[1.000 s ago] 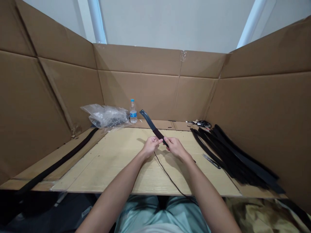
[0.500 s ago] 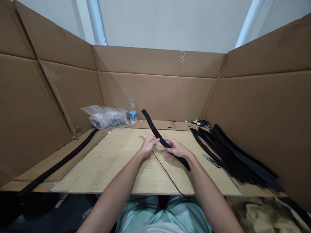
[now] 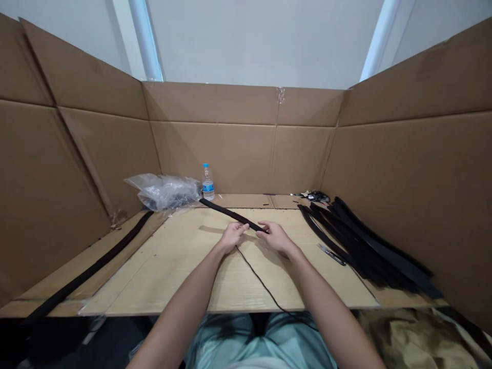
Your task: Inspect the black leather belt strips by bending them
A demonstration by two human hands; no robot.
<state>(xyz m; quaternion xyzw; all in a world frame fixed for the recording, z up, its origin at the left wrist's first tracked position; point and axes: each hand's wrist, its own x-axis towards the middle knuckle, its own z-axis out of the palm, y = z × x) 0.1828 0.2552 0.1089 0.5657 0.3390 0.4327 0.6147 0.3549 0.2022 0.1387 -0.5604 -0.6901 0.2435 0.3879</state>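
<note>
A long black fabric strip point(image 3: 221, 208) is held slantwise above the pale tabletop, its far end pointing to the upper left. My left hand point(image 3: 233, 236) is closed on it near the middle, thumb on top. My right hand point(image 3: 275, 237) grips it farther right, fingers and thumb around its edge; the part of the strip beyond this hand is hidden. A thin black cord point(image 3: 261, 280) runs from beneath my left hand down over the table's front edge toward my lap.
Several black strips point(image 3: 361, 246) lie piled on the right, with small thread snips point(image 3: 331, 254) beside them. One more strip point(image 3: 96, 266) lies along the left. At the back are a clear plastic bag point(image 3: 165, 191), a water bottle point(image 3: 208, 184) and a dark tangle point(image 3: 317, 196). Cardboard walls point(image 3: 215, 148) surround the table.
The strip has swung flatter: its far end moved left and down, and its near end no longer shows below my right hand. Both hands still hold it. The view has shifted slightly.
</note>
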